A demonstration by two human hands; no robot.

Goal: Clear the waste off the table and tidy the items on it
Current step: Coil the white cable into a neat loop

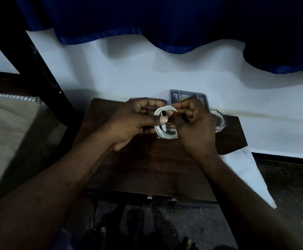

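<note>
A left hand [134, 121] grips the left side of a coiled white cable [165, 135], thumb laid across it, and a right hand [192, 123] pinches its upper right. Below the grip is a dark wooden table [147, 168], just behind it a grey compartment tray [176, 92], and to its right a clear glass dish [221, 121].

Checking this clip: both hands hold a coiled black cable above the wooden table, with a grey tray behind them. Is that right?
No: the cable is white, not black. The head view shows the left hand and right hand holding it coiled above the wooden table, grey tray behind them.
</note>
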